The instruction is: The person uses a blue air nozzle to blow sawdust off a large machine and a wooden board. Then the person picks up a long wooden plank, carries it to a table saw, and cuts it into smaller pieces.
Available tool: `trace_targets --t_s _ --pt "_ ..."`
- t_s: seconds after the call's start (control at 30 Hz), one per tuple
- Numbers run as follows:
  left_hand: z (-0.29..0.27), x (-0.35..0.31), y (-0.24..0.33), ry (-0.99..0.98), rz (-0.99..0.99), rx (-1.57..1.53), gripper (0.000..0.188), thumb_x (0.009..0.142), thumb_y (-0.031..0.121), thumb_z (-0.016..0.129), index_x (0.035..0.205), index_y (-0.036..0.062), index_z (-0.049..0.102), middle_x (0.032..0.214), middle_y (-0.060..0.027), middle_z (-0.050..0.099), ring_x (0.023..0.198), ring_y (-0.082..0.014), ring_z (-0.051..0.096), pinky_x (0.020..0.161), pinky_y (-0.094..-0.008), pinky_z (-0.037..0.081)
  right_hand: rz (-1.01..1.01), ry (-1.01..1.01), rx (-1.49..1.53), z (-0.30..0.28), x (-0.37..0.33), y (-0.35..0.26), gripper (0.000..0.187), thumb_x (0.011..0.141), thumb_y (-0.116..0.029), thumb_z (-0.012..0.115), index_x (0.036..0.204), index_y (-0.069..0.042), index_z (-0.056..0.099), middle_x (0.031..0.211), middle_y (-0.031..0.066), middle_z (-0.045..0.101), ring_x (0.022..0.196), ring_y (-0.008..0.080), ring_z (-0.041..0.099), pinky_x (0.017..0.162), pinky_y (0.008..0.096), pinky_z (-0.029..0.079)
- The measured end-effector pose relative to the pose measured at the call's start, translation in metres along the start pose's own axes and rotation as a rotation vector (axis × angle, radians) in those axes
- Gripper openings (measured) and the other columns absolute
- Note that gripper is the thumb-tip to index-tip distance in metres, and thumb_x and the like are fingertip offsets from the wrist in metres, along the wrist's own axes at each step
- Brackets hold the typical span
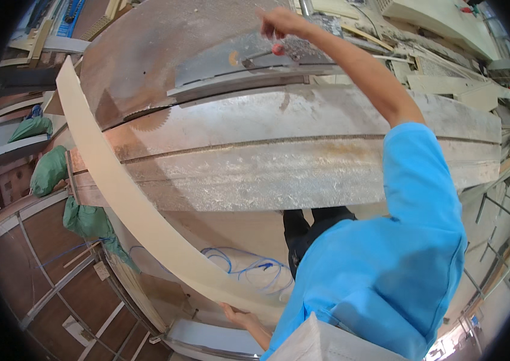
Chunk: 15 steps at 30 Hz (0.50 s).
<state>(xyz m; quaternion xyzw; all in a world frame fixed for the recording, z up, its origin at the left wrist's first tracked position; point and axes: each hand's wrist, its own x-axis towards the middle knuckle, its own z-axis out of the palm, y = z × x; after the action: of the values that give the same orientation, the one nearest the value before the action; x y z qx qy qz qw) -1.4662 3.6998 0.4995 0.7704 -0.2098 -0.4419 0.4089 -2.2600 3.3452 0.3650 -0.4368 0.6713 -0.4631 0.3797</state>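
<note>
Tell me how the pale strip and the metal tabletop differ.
The pale strip is cream and plain; the metal tabletop is grey, scuffed and grooved. The strip is narrower than the tabletop. The strip meets the left hand; the tabletop lies apart from that hand. Both look long.

A long, dust-streaked grey metal counter (255, 174), grooved lengthwise, runs left to right. On its far side sits a grey metal fence (237, 85), just right of a toothed saw blade (146, 112). A long, flat cream board (116, 171) crosses the left end; contact is unclear.
</note>
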Motion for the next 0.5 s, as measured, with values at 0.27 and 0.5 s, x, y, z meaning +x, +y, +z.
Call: trace_targets --t_s 0.27,0.5 --pt "0.001 0.012 0.001 -0.027 -0.085 -0.133 0.06 0.103 0.042 0.048 0.146 -0.0001 0.042 0.142 -0.0158 0.05 0.125 -0.0277 0.052 0.098 -0.0405 0.048 0.206 -0.148 -0.16 0.007 -0.049 -0.031 0.054 0.101 -0.05 0.039 0.096 -0.005 0.07 0.091 0.0169 0.069 0.086 0.0328 0.064 0.077 0.0395 0.05" --pt "0.017 0.007 -0.004 -0.089 -0.02 -0.201 0.058 0.103 0.041 0.049 0.142 -0.001 0.046 0.136 -0.0161 0.054 0.122 -0.0279 0.055 0.096 -0.0399 0.049 -0.492 0.128 -0.804 -0.002 -0.178 -0.042 0.017 0.096 -0.022 0.061 0.095 -0.005 0.062 0.097 0.0139 0.066 0.096 0.0329 0.063 0.083 0.0431 0.048"
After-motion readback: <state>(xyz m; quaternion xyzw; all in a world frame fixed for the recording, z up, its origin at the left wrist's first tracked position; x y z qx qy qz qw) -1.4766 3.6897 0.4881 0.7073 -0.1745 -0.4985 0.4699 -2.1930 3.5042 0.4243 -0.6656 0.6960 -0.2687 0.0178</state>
